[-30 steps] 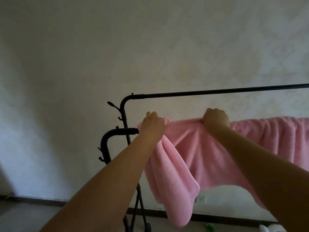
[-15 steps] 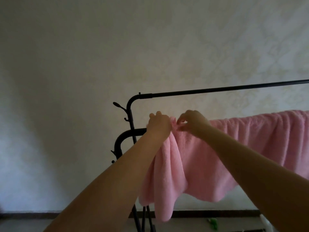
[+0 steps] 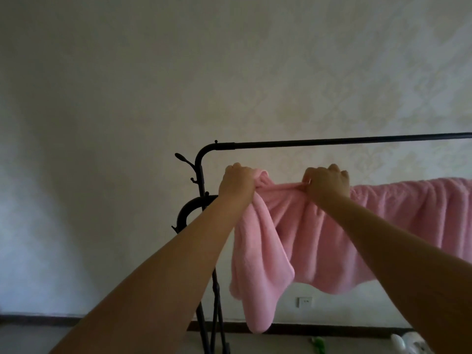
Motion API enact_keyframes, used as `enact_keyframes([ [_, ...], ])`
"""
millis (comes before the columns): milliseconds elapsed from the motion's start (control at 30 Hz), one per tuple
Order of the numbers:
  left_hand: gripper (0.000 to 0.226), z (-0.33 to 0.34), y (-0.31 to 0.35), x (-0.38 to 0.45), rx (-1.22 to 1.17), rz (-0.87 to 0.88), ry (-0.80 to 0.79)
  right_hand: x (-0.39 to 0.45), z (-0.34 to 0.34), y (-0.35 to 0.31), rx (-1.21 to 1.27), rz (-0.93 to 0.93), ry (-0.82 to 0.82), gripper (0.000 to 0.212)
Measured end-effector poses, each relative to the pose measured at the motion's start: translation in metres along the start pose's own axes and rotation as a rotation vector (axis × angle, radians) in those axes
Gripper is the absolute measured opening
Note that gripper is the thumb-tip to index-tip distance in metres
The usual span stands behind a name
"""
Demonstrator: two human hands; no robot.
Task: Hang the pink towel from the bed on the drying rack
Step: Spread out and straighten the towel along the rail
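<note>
The pink towel (image 3: 319,233) hangs over the lower bar of the black drying rack (image 3: 332,142) and runs off the right edge of the view. Its left end droops in a long fold towards the floor. My left hand (image 3: 237,183) grips the towel's bunched left corner at the bar, next to the rack's curved end. My right hand (image 3: 328,183) pinches the towel's top edge a little further right. The stretch of towel between both hands is pulled taut. The lower bar itself is hidden under the cloth.
The rack's upper bar runs free above the towel, with coat hooks (image 3: 184,159) on its left post. A patterned wall stands close behind, with a socket (image 3: 304,302) low down. Small green (image 3: 318,343) and white (image 3: 408,342) items lie on the floor.
My right hand went left to meet the left hand, then slid back right along the top edge, stretching the towel between both hands. The left hand kept its grip.
</note>
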State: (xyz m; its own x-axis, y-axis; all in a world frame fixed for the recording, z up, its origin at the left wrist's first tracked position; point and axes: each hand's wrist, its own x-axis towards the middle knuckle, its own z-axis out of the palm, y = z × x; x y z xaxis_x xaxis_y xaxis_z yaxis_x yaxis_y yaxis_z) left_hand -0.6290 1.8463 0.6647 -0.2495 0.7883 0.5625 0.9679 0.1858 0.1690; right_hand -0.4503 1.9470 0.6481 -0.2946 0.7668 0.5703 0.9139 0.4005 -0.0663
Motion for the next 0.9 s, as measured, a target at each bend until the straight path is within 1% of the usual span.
enact_keyframes([
  [100, 0.033, -0.001, -0.010, -0.002, 0.023, -0.035, -0.020, 0.004, -0.004, 0.040, -0.104, 0.107, -0.024, 0.020],
  [200, 0.031, 0.001, -0.026, -0.009, 0.064, -0.087, -0.089, 0.005, -0.008, 0.074, -0.211, 0.203, -0.033, 0.021],
  [267, 0.027, 0.004, -0.034, -0.014, 0.087, -0.090, -0.089, 0.006, -0.012, 0.084, -0.253, 0.236, -0.047, 0.021],
  [333, 0.025, 0.005, -0.036, -0.017, 0.083, -0.090, -0.077, 0.008, -0.018, 0.074, -0.236, 0.211, -0.062, 0.021],
  [367, 0.023, 0.004, -0.035, -0.018, 0.088, -0.095, -0.066, 0.010, -0.019, 0.063, -0.194, 0.164, -0.069, 0.021],
  [400, 0.021, 0.003, -0.035, -0.018, 0.113, -0.103, -0.045, 0.011, -0.021, 0.049, -0.117, 0.096, -0.089, 0.023],
  [467, 0.019, 0.001, -0.036, -0.021, 0.190, -0.123, 0.038, 0.008, -0.019, 0.015, 0.121, -0.065, -0.185, 0.025],
  [533, 0.024, -0.002, -0.038, -0.024, 0.177, -0.157, 0.133, 0.003, -0.014, -0.012, 0.248, -0.133, -0.283, 0.030],
  [600, 0.028, -0.006, -0.040, -0.029, 0.064, -0.177, 0.167, 0.001, -0.011, -0.025, 0.268, -0.094, -0.296, 0.037],
  [667, 0.024, -0.010, -0.043, -0.034, -0.020, -0.145, 0.175, -0.001, -0.010, -0.027, 0.264, -0.058, -0.298, 0.038],
  [767, 0.009, -0.016, -0.048, -0.039, -0.052, -0.060, 0.201, -0.002, -0.010, -0.028, 0.236, -0.026, -0.284, 0.038],
  [833, 0.006, -0.020, -0.050, -0.041, -0.088, -0.011, 0.196, -0.004, -0.011, -0.032, 0.221, 0.003, -0.263, 0.039],
  [900, 0.006, -0.020, -0.052, -0.043, -0.071, 0.065, 0.171, -0.006, -0.010, -0.034, 0.225, 0.033, -0.242, 0.038],
])
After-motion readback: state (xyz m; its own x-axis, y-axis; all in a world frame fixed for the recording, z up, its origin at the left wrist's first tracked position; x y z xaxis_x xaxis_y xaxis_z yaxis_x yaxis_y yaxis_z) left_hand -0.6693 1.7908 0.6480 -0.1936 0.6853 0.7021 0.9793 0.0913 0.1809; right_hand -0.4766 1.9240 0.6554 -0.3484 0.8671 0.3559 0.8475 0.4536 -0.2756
